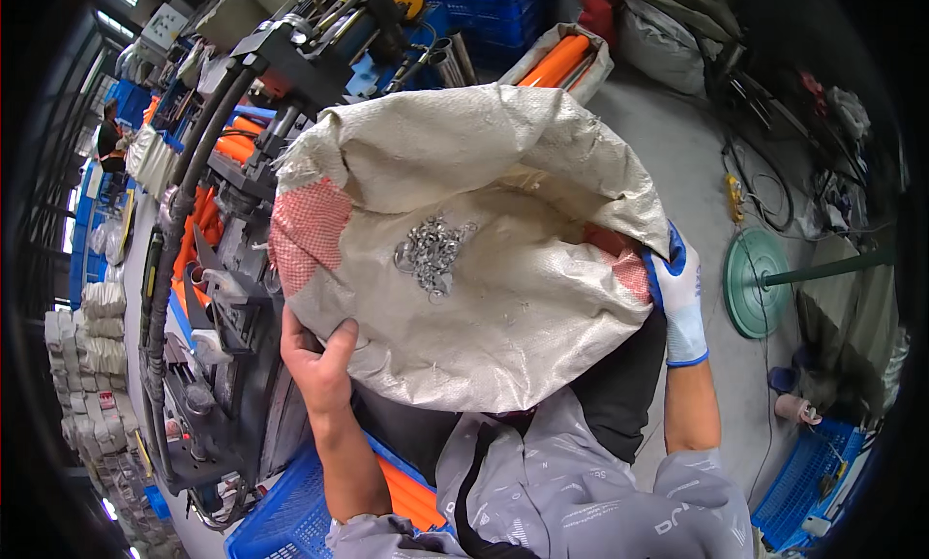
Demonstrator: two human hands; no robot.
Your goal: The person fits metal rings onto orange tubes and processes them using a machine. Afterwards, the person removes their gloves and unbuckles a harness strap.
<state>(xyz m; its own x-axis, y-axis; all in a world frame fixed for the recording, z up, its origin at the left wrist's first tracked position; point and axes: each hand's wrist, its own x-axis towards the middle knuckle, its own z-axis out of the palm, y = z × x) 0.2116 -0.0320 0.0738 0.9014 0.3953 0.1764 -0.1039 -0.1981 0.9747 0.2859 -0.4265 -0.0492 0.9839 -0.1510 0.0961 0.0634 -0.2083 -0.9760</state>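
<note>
Off-white woven sack [503, 298], red-checked patches

Large woven sack [484, 259] held open at chest height, bare left hand [317, 361] gripping its lower rim, gloved right hand [677, 293] gripping its right edge, small heap of metal rings [431, 252] inside, orange tubes [559, 60] beyond, blue crate [285, 515] below.

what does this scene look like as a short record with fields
left hand: bare left hand grips the sack's lower left edge
right hand: gloved right hand holds the sack's right edge
sack: woven white sack, held open
contents: small pile of metal rings inside
left side: machine with black hoses
below: blue crate with orange tubes
</note>
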